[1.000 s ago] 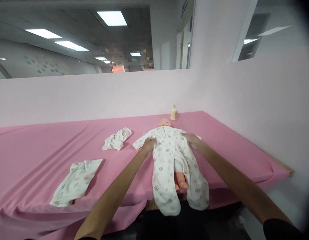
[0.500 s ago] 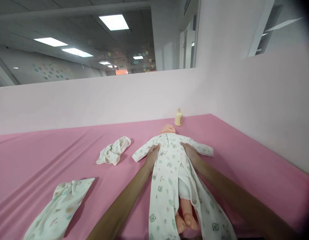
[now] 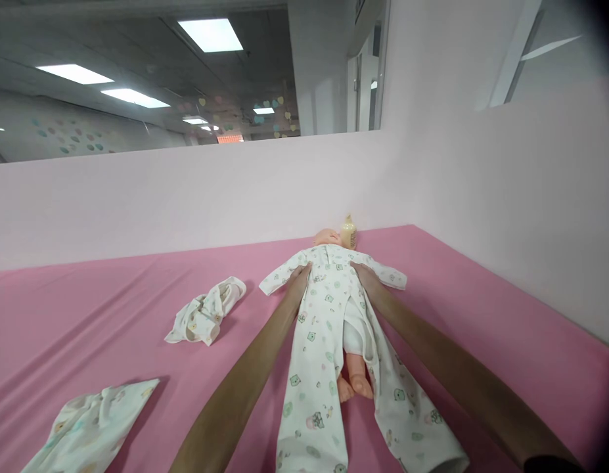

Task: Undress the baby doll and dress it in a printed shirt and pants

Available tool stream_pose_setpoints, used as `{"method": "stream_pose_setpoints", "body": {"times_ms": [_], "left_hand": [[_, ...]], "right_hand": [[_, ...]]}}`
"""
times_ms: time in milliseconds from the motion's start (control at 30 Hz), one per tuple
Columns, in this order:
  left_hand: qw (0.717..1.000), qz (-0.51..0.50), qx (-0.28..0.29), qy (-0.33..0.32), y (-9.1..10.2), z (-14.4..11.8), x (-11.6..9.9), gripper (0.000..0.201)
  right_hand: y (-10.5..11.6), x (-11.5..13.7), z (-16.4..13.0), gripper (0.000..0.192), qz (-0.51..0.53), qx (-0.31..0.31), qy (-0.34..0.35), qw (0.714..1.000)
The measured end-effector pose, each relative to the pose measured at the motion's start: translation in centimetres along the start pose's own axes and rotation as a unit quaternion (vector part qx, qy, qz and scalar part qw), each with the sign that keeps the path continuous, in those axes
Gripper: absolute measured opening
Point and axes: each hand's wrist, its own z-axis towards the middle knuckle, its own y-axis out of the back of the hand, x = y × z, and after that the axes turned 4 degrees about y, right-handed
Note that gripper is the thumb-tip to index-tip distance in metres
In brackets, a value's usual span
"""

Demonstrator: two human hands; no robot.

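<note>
A baby doll [image 3: 326,236] lies on its back, dressed in a long white gown [image 3: 318,328] with a green bear print. Its head points toward the far wall, and a white diaper [image 3: 352,336] and bare legs [image 3: 356,371] show through the gown's open lower front. My left hand [image 3: 298,281] is closed around the doll's left-hand side in view, below the sleeve. On the opposite side of the chest, my right hand [image 3: 367,279] holds it the same way, thumb on top. Fingers beneath the doll are hidden.
Beyond the doll's head stands a cream pump bottle [image 3: 348,233] near the wall [image 3: 225,197]. To the left, a crumpled printed cloth [image 3: 205,312] and another printed garment [image 3: 94,424] lie on the pink sheet [image 3: 136,315]. A window [image 3: 151,72] runs above.
Both hands have shifted the doll away from me, toward the wall. Its head now sits close beside the bottle, and its feet are farther off. The view has turned slightly right.
</note>
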Motion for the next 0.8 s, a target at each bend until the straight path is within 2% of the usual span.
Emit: {"method": "stream_pose_setpoints", "body": {"times_ms": [200, 333, 433, 533, 567, 633, 667, 700, 733, 800], "left_hand": [[0.999, 0.029, -0.013, 0.018, 0.4, -0.1, 1.6, 0.051], [0.998, 0.05, -0.021, 0.019, 0.5, -0.5, 1.8, 0.046], [0.997, 0.066, -0.03, 0.006, 1.0, -1.7, 0.8, 0.043], [0.994, 0.102, -0.029, -0.038, 2.1, -4.7, -1.5, 0.042], [0.987, 0.138, -0.016, -0.076, 2.7, -6.1, -2.6, 0.042], [0.972, 0.186, 0.051, -0.136, 3.9, -9.7, -4.7, 0.036], [0.963, 0.208, 0.096, -0.144, 4.6, -11.6, -5.6, 0.031], [0.956, 0.22, 0.129, -0.143, 5.3, -13.6, -6.4, 0.028], [0.952, 0.219, 0.173, -0.128, 6.0, -15.4, -7.0, 0.027], [0.947, 0.147, 0.277, -0.076, 7.0, -18.6, -7.7, 0.031]], "right_hand": [[0.2, -1.6, 0.0, 0.026, -0.011, -0.03, -0.01, 0.999], [0.3, -2.3, 0.1, 0.028, -0.021, -0.042, -0.008, 0.999], [0.6, -2.3, -0.4, 0.031, -0.034, -0.049, -0.008, 0.998], [1.6, -0.7, -2.1, 0.039, -0.066, -0.063, 0.003, 0.996], [2.1, 0.3, -3.1, 0.042, -0.081, -0.063, 0.017, 0.995], [3.5, 2.5, -5.8, 0.041, -0.106, -0.049, 0.061, 0.991], [4.3, 3.6, -7.5, 0.038, -0.152, -0.02, 0.124, 0.98], [5.1, 4.6, -9.3, 0.037, -0.184, 0.014, 0.167, 0.969], [5.9, 5.4, -11.4, 0.036, -0.197, 0.047, 0.171, 0.964], [7.2, 6.4, -15.4, 0.041, -0.186, 0.075, 0.137, 0.97]]}}
